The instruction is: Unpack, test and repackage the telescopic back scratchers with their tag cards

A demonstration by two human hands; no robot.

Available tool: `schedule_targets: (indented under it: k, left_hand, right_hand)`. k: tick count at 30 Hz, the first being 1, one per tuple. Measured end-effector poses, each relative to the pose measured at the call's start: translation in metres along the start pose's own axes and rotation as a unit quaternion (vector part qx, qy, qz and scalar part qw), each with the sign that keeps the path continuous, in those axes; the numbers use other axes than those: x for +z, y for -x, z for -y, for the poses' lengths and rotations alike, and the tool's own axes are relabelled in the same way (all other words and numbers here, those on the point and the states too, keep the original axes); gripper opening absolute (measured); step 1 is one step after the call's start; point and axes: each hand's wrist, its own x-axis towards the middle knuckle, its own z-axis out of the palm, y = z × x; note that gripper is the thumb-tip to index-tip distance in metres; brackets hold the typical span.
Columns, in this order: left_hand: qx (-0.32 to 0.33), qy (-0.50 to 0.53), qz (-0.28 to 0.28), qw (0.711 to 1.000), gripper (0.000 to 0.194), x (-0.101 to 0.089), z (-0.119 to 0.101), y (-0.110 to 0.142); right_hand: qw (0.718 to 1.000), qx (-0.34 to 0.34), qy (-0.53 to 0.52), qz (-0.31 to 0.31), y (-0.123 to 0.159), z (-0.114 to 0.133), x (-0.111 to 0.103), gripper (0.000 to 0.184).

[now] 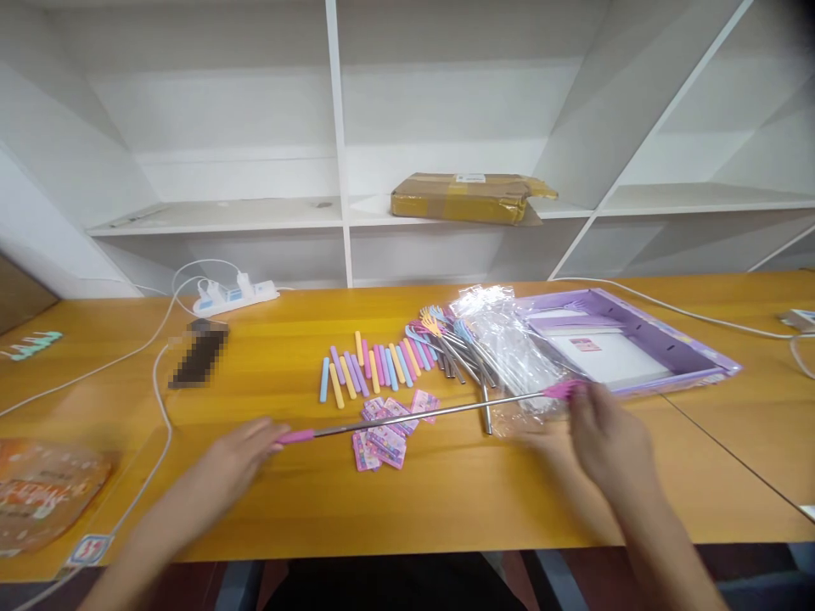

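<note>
A telescopic back scratcher (439,412) is stretched out across the view above the table, its metal rod drawn long. My left hand (245,450) is closed on its pink grip at the left end. At the other end, my right hand (604,433), slightly blurred, pinches the pink claw head. Beneath the rod lie several pink printed cards (385,441). Just behind them is a row of pastel grip sleeves (373,365) in blue, pink, purple and yellow. More back scratchers (455,339) with coloured claw heads are piled beside clear plastic bags (503,339).
A purple open box (688,361) stands at the right. A power strip (235,297) with white cables and a blurred-out dark object (200,355) are at left, with an orange package (47,492) nearer. A taped cardboard box (468,198) rests on the shelf behind.
</note>
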Motion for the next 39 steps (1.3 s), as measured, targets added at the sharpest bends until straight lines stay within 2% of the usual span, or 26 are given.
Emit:
schedule_targets:
  k: [2,4,6,7,9,12,15,19,24,28,35,37,39]
  left_hand:
    - [0.020,0.012,-0.014,1.000,0.056,0.031,-0.034,-0.018]
    - [0.018,0.036,-0.015,0.999,0.059,0.060,-0.063,-0.034]
    - [0.002,0.041,-0.019,0.999,0.059,0.077,-0.079,-0.045]
    - [0.002,0.042,-0.016,0.999,0.058,0.080,-0.082,-0.048]
    - [0.008,0.042,0.000,0.999,0.057,0.076,-0.082,-0.050]
    - [0.009,0.040,0.038,0.998,0.050,0.062,-0.081,-0.050]
    - [0.000,0.035,0.078,0.996,0.043,0.052,-0.084,-0.050]
    - [0.011,0.030,0.121,0.992,0.038,0.049,-0.093,-0.051]
    - [-0.069,0.034,0.128,0.989,0.027,0.042,-0.101,-0.053]
    - [-0.086,-0.018,0.153,0.984,0.020,0.037,-0.100,-0.053]
    - [-0.089,-0.084,0.134,0.983,0.014,0.034,-0.100,-0.050]
    - [-0.074,-0.089,0.119,0.986,0.014,0.030,-0.088,-0.046]
    - [-0.054,-0.102,0.084,0.990,0.014,0.021,-0.061,-0.036]
  right_hand:
    - [0.996,-0.075,-0.022,0.049,0.030,0.046,0.017,0.028]
    - [0.984,-0.148,-0.034,0.095,0.058,0.086,0.029,0.026]
    - [0.978,-0.177,-0.056,0.091,0.075,0.109,0.033,0.029]
    - [0.976,-0.191,-0.057,0.084,0.078,0.114,0.031,0.030]
    - [0.972,-0.217,-0.049,0.078,0.077,0.114,0.027,0.031]
    - [0.970,-0.221,-0.043,0.087,0.071,0.107,0.024,0.027]
    - [0.968,-0.222,-0.039,0.110,0.071,0.106,0.031,0.025]
    - [0.962,-0.219,-0.040,0.156,0.072,0.107,0.041,0.029]
    - [0.954,-0.196,-0.117,0.197,0.067,0.105,0.037,0.038]
    - [0.935,-0.181,-0.203,0.226,0.066,0.106,0.029,0.040]
    - [0.920,-0.204,-0.226,0.247,0.070,0.112,0.025,0.042]
    - [0.925,-0.203,-0.224,0.232,0.065,0.104,0.023,0.044]
    - [0.935,-0.181,-0.224,0.209,0.051,0.082,0.016,0.046]
